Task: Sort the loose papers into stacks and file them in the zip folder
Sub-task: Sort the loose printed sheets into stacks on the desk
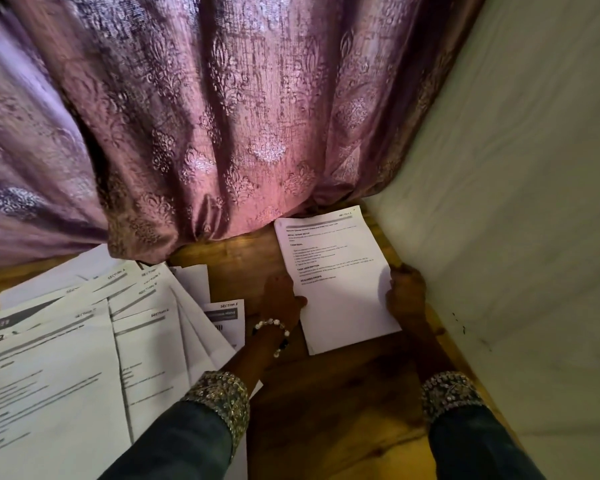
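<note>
Head view shows a purple patterned curtain (201,126) hanging across the far side, its hem resting on the wooden table (343,393), with a pale wall (516,202) closing off the right. A wide, overlapping spread of loose papers (84,341) covers the near left of the table. To the right, just beside the wall, lies a separate sheet or thin stack (336,278), its far corner close to the curtain hem. The left hand (284,299) rests at that sheet's left edge, fingers fairly straight and touching it; the right hand (406,292) is curled at the right edge, though whether it truly pinches the paper cannot be told. No zip folder is visible.

The likely trouble: squaring the stack so near the wall and curtain could push the far edge under the hem or buckle it. The left sleeve (201,427) lies over the spread's near right edge, so drawing that arm back could drag and mix unsorted sheets.
</note>
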